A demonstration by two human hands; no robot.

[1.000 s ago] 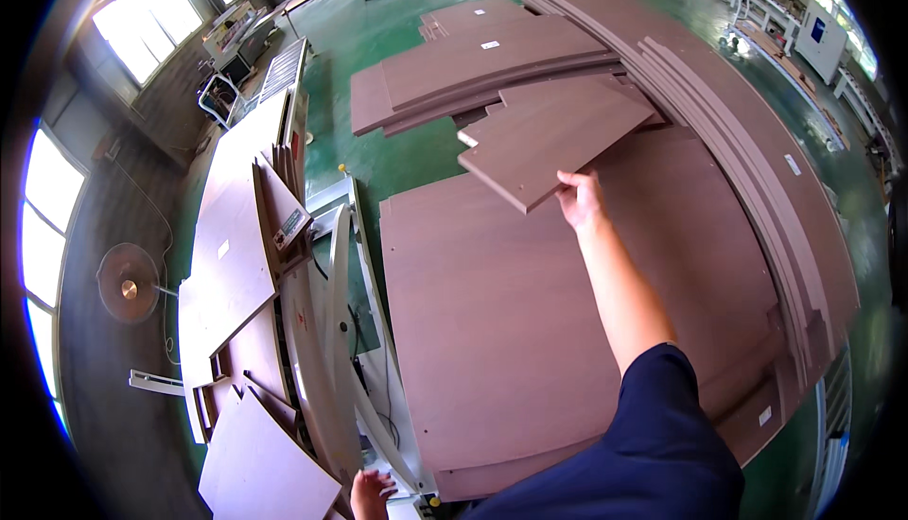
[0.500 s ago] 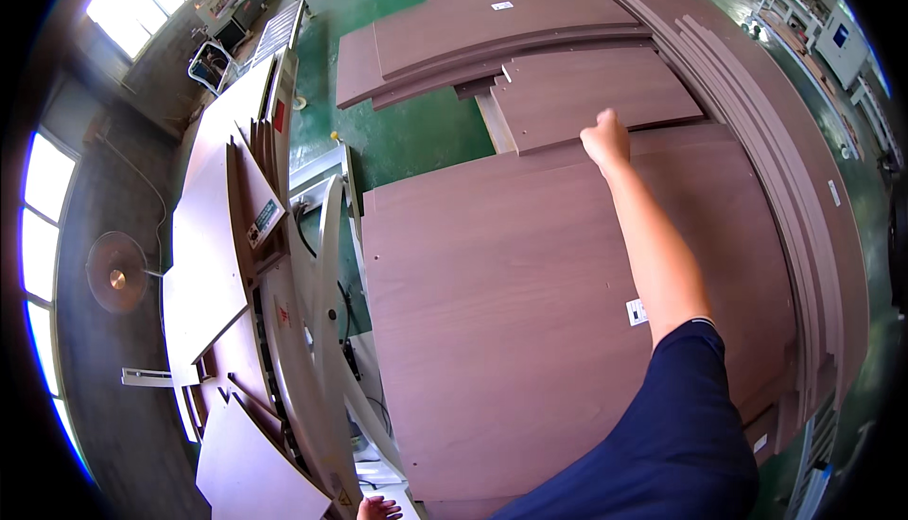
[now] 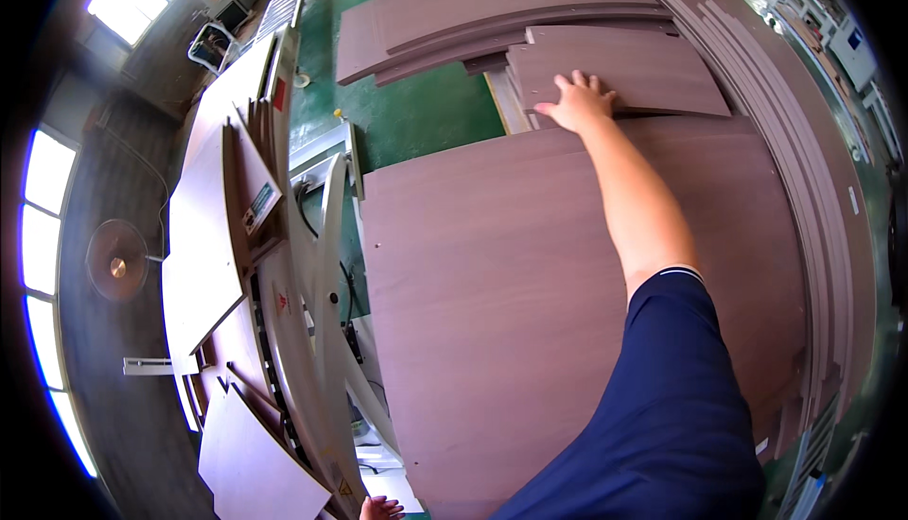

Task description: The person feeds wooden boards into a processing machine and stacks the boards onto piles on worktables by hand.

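Observation:
My right hand (image 3: 579,102) is stretched out over a small brown panel (image 3: 653,71), fingers spread and palm down near its front edge. It appears to touch the panel's surface. Closer to me lies a large brown wood-grain panel (image 3: 482,274) with small holes near its edges; my right forearm and dark blue sleeve cross above it. Just the fingers of my left hand (image 3: 381,509) show at the lower edge, slightly apart with nothing visible in them, beside the white machine frame. The rest of that hand is out of the picture.
More brown panels (image 3: 511,9) lie stacked at the far side, and long strips (image 3: 776,132) run along the right. On the left, pale panels (image 3: 203,227) lean over a machine with a white frame (image 3: 328,236). A round fan (image 3: 117,268) hangs by the wall.
My right hand has gone from a closed fist to spread fingers and shifted a little left, over the small panel. My sleeve now covers the large panel's white label. The view has shifted slightly.

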